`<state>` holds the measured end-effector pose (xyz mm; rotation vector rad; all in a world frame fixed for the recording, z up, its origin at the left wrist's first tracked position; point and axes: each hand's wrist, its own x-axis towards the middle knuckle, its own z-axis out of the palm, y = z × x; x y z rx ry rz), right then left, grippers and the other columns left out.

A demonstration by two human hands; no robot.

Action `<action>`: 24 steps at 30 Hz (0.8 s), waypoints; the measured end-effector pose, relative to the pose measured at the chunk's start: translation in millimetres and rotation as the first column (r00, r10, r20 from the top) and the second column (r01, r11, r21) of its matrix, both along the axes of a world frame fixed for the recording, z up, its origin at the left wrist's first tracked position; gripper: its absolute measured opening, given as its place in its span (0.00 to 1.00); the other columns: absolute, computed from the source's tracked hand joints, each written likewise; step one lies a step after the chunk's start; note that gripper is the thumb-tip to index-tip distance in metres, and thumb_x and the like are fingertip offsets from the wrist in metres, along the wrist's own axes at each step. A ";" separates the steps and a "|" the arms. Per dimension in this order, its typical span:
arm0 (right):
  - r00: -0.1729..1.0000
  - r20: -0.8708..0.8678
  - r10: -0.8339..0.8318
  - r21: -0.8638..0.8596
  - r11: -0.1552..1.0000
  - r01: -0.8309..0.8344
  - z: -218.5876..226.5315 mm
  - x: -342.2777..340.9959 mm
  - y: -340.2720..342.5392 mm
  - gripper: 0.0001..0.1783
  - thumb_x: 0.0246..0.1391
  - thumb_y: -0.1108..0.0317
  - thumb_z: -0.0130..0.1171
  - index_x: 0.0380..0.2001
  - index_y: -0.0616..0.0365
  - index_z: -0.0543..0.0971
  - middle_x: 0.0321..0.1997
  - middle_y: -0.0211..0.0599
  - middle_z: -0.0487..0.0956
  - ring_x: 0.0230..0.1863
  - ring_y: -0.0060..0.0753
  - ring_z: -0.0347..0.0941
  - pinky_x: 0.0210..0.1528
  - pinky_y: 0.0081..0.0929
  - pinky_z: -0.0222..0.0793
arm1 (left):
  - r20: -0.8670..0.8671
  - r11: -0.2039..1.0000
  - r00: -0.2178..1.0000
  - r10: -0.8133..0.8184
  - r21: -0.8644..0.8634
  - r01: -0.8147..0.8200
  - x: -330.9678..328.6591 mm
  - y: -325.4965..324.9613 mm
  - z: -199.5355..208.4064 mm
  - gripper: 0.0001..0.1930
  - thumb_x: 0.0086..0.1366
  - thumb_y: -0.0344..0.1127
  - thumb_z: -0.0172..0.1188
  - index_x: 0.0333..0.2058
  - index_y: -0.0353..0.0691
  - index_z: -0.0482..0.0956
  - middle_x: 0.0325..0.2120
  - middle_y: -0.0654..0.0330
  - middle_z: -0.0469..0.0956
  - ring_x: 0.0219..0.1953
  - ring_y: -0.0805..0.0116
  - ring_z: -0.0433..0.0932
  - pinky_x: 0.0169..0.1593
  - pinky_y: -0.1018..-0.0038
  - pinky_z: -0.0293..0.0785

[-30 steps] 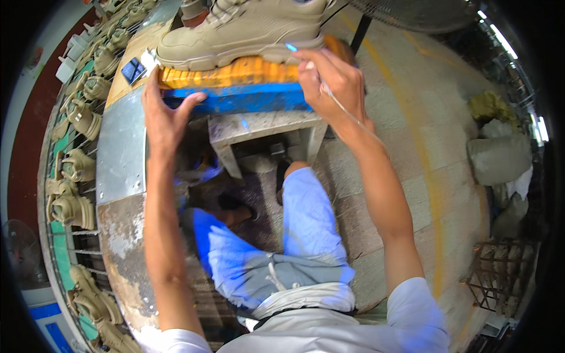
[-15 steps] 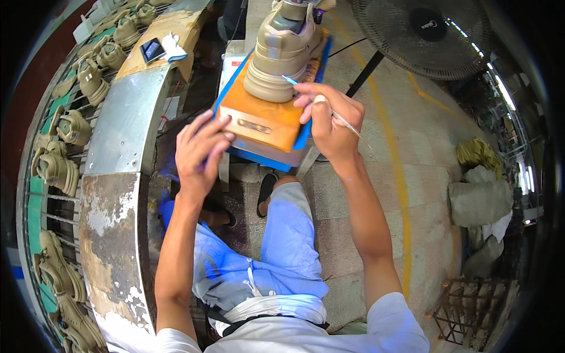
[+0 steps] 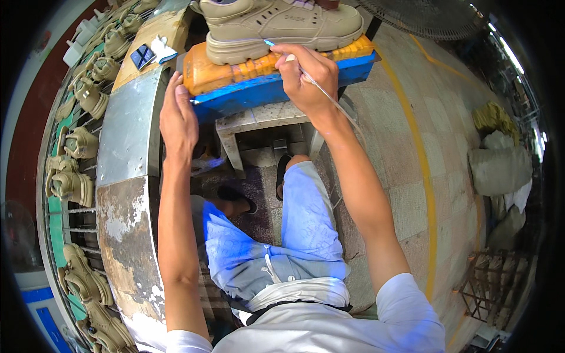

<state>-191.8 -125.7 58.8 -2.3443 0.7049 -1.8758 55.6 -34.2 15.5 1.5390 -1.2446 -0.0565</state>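
A beige shoe [image 3: 253, 26] rests sole down on an orange block [image 3: 206, 73], its toe to the right. Under the block is a blue base [image 3: 241, 99] on a low stand [image 3: 259, 117]. My right hand [image 3: 309, 79] is closed round a thin pen-like stick [image 3: 326, 94] with a light blue tip. That tip meets the shoe's side near the sole edge. At the block's left end, my left hand [image 3: 179, 120] has its fingers stretched out, thumb near the blue base's corner. Whether the fingers press on the block is hard to tell.
A rack [image 3: 79, 210] with several beige shoes runs along the left, beside a worn metal-topped bench [image 3: 126, 129]. A phone [image 3: 142, 56] and a white cloth [image 3: 162, 50] lie on it. A large fan [image 3: 426, 17] stands far right; bundles [image 3: 500, 170] sit beyond the yellow line.
The block with the shoe has swung round, so the shoe now shows its side rather than its heel. My left hand has moved to the block's left end; the right still holds the stick.
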 end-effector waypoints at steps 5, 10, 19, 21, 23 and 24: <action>0.993 -0.012 -0.121 0.018 0.992 0.121 3.6 -26.7 0.2 0.12 0.54 0.72 0.60 0.41 0.57 0.87 0.28 0.42 0.85 0.26 0.44 0.83 0.29 0.34 0.78 | -0.058 0.995 0.994 -0.090 -0.036 0.088 17.8 -15.8 -6.0 0.26 0.85 0.44 0.40 0.63 0.29 0.76 0.64 0.48 0.78 0.60 0.57 0.79 0.64 0.68 0.71; 0.968 -0.094 -0.233 -0.001 0.972 0.233 22.0 -54.1 7.4 0.10 0.52 0.71 0.62 0.37 0.56 0.88 0.26 0.42 0.85 0.26 0.44 0.83 0.29 0.34 0.78 | -0.120 0.983 0.977 -0.178 -0.054 0.173 25.8 -25.5 -8.3 0.27 0.85 0.44 0.37 0.63 0.27 0.75 0.65 0.52 0.76 0.59 0.66 0.76 0.63 0.73 0.69; 0.955 -0.189 -0.229 0.026 0.971 0.238 39.2 -81.3 19.7 0.08 0.53 0.70 0.61 0.34 0.57 0.87 0.26 0.44 0.84 0.26 0.45 0.83 0.29 0.37 0.79 | -0.139 0.958 0.949 -0.282 0.010 0.286 51.4 -54.7 -12.0 0.31 0.86 0.49 0.32 0.65 0.27 0.73 0.58 0.50 0.79 0.62 0.62 0.75 0.69 0.68 0.65; 0.970 -0.148 -0.195 0.055 0.977 0.204 37.8 -85.6 24.6 0.09 0.53 0.71 0.60 0.34 0.57 0.87 0.26 0.44 0.84 0.26 0.46 0.83 0.28 0.37 0.78 | -0.133 0.954 0.948 -0.288 0.046 0.296 68.5 -65.7 -14.2 0.31 0.86 0.49 0.32 0.66 0.28 0.73 0.58 0.49 0.79 0.62 0.62 0.75 0.69 0.68 0.65; 0.981 -0.106 -0.160 0.084 0.982 0.169 37.7 -95.3 28.6 0.08 0.53 0.71 0.60 0.34 0.57 0.87 0.26 0.44 0.84 0.26 0.46 0.83 0.28 0.36 0.78 | -0.134 0.946 0.941 -0.310 0.059 0.319 80.8 -80.1 -16.5 0.30 0.86 0.49 0.34 0.66 0.30 0.73 0.59 0.49 0.79 0.62 0.62 0.75 0.69 0.67 0.64; 0.985 -0.087 -0.147 0.094 0.983 0.155 38.2 -100.9 30.8 0.08 0.53 0.71 0.60 0.34 0.56 0.87 0.27 0.44 0.84 0.26 0.46 0.83 0.28 0.36 0.78 | -0.127 0.948 0.944 -0.303 0.063 0.313 82.6 -86.5 -17.9 0.30 0.86 0.49 0.34 0.66 0.29 0.73 0.59 0.49 0.79 0.62 0.61 0.75 0.69 0.67 0.64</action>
